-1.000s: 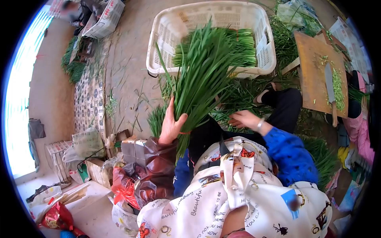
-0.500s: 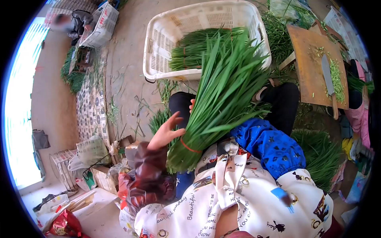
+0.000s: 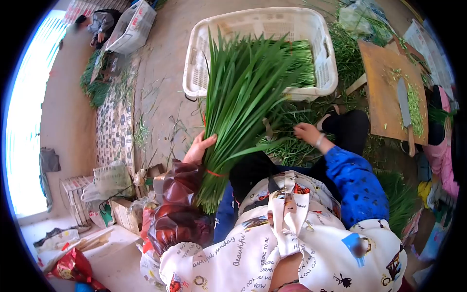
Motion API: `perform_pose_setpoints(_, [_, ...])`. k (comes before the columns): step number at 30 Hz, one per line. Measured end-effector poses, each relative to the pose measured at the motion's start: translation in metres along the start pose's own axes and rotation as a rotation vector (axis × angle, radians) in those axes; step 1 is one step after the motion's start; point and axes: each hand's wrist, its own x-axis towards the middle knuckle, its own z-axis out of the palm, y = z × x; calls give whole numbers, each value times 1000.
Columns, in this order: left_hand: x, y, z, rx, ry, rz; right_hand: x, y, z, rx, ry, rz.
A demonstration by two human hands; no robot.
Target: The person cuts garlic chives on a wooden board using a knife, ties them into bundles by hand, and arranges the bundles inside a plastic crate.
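Note:
My left hand [image 3: 196, 149] is closed around a bundle of garlic chives [image 3: 238, 102], its thumb across the front of the leaves. A red band [image 3: 216, 173] ties the bundle near its cut end. The leaf tips fan upward over the near side of a white plastic basket [image 3: 262, 14]. My right hand [image 3: 308, 133] is off the bundle to the right, above loose green leaves [image 3: 287, 148]. Its fingers are curled, and I cannot make out anything in them. More tied chives [image 3: 302, 63] lie inside the basket, partly hidden by the bundle.
At the right is a wooden board [image 3: 389, 97] with a knife [image 3: 404, 104] and chopped greens. More chives [image 3: 396, 197] lie beside my right sleeve. Another person [image 3: 103, 27] is at the upper left near a white crate [image 3: 131, 27]. Plastic bags and boxes sit at the left.
My left hand was open beside the bundle and now grips it. The bundle has shifted left and turned more upright. My right hand has come out from behind it and moved right.

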Motion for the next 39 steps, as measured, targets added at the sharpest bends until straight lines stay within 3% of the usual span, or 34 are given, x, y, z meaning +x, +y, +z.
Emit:
perform_pose_setpoints(2, [-3,4,-1,-9,30,68,-25,-4,-29,-467,116,-16])
perform_pose_setpoints(4, [1,-3,-7,96,95,115,-32,-3,-48,-382,279,-90])
perform_pose_setpoints(7, [8,-21,-1,3,138,152,-57,-87,-32,-217,523,-300])
perform_pose_setpoints(9, [10,-21,7,-23,123,164,-73,-143,3,-222,428,-564])
perform_pose_setpoints(10, [10,-21,10,32,154,198,-76,-165,22,-454,427,-909])
perform_pose_setpoints(13, [13,-22,19,136,209,295,-67,-194,77,-700,228,-1170])
perform_pose_setpoints(16, [10,-25,18,169,240,368,-49,-188,107,-888,319,-1145])
perform_pose_setpoints(19, [10,-35,7,211,314,427,-55,-171,114,-1016,164,-864])
perform_pose_setpoints(33, [11,-34,15,159,215,417,-55,-158,105,-935,214,-931])
perform_pose_setpoints(39, [7,-21,23,484,279,350,-50,-160,112,-976,254,-977])
